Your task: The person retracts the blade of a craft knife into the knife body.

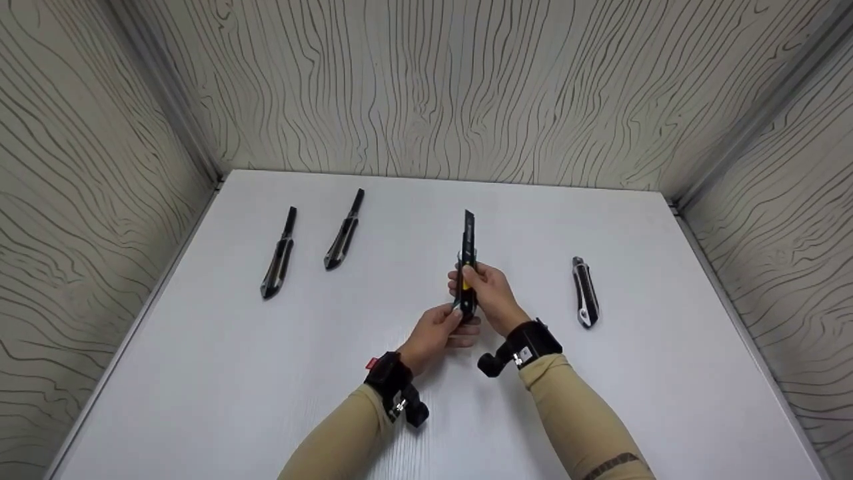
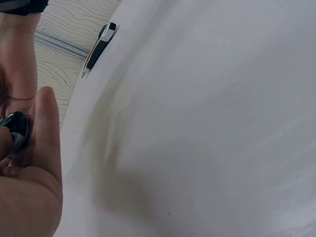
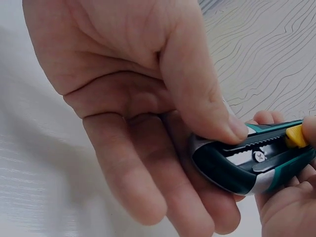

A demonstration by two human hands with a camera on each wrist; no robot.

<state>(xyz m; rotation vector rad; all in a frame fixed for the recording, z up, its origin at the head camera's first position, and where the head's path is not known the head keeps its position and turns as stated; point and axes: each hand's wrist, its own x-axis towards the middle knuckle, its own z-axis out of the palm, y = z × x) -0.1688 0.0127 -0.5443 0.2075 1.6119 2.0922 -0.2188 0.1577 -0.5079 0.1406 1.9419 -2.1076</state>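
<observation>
A utility knife [image 1: 469,250] with a dark green and black body points away from me over the middle of the table, its dark segmented blade extended. My left hand [image 1: 432,335] pinches the butt end between thumb and fingers, its other fingers fairly straight. Around the body, further forward, my right hand [image 1: 496,297] grips with its thumb at the yellow slider [image 3: 296,137]. In the right wrist view, a screw and a toothed slide track show on the handle. Only the knife's butt appears in the left wrist view, partly hidden by fingers.
Two more utility knives, a nearer one [image 1: 278,267] and a farther one [image 1: 342,241], lie at the left with dark blades out. Another utility knife [image 1: 585,293] lies right of my hands. Wood-grain panels [image 1: 426,93] enclose the white table [image 1: 220,373] at back and sides.
</observation>
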